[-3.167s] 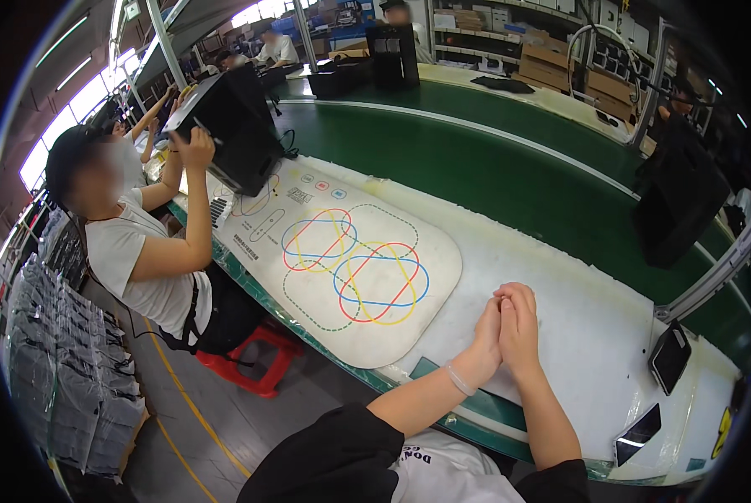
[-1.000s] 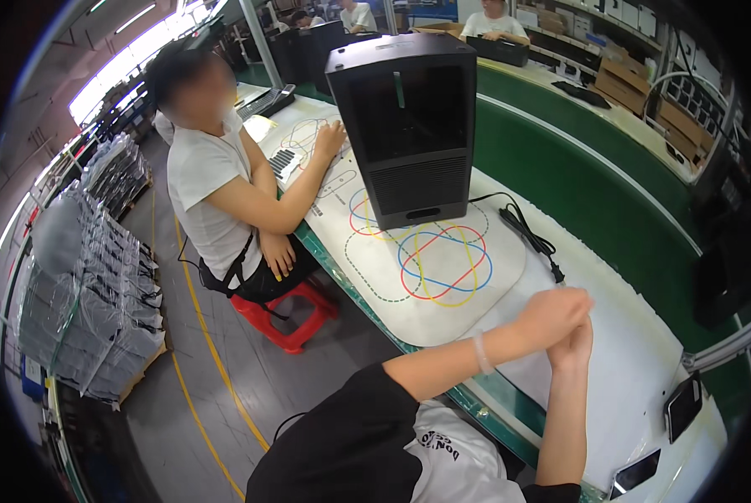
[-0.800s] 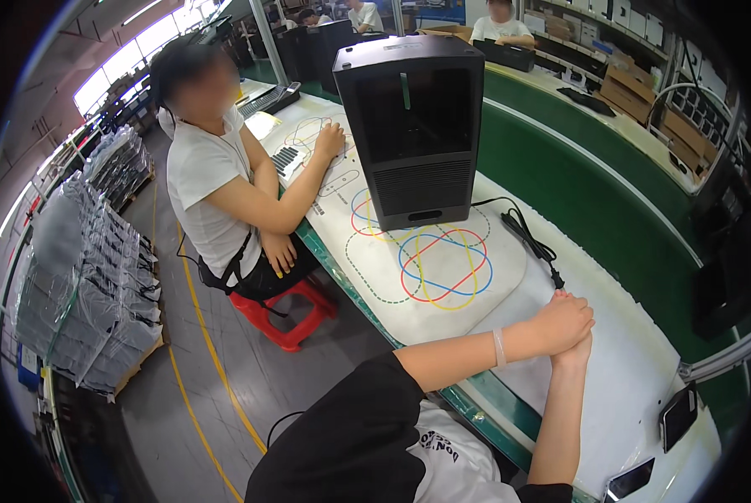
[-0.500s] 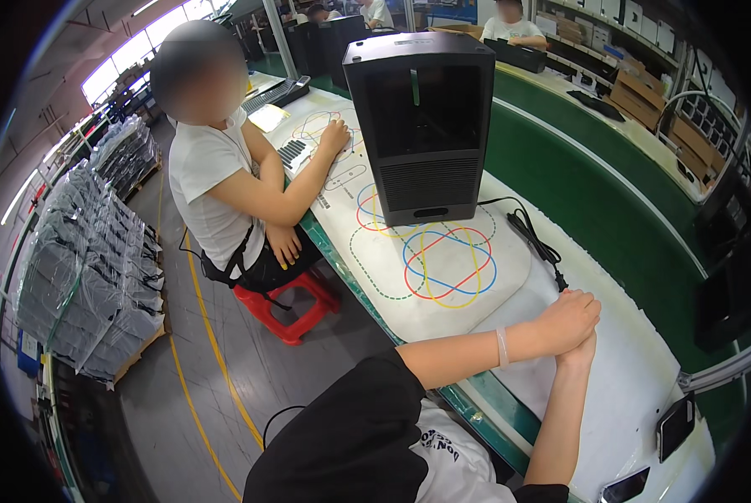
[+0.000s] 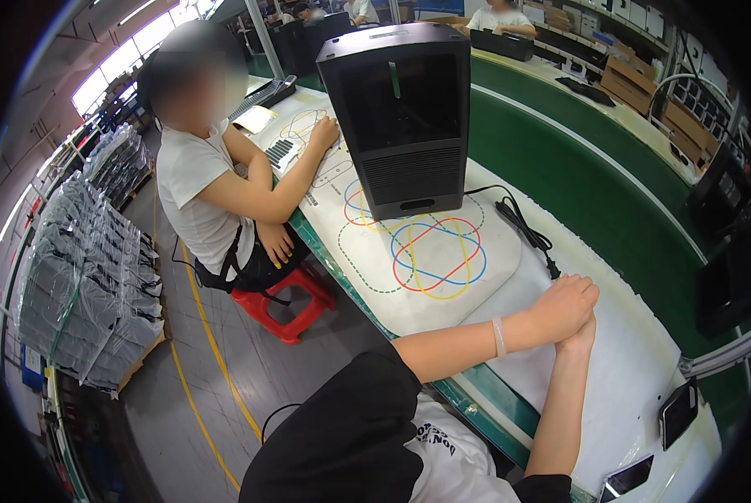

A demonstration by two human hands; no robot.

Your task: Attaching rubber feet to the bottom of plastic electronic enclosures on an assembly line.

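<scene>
Right of centre: left hand (image 5: 564, 306) curled over right hand (image 5: 582, 334), fingers pressed together, empty, resting on table (image 5: 644, 377). Cord (image 5: 522, 226) near; black heater (image 5: 401, 117) upper centre on mat (image 5: 426, 268).

Clear-bagged grey packages (image 5: 90, 293) stacked far left; two dark phone screens (image 5: 677, 412) lower right.

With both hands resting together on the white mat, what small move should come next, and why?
Probably part the hands and reach the left hand toward the black heater-like unit. It stands upright on the mat with coloured loops, its black cord lying loose beside it. The right hand lies pressed against the left, and both hold nothing.
</scene>
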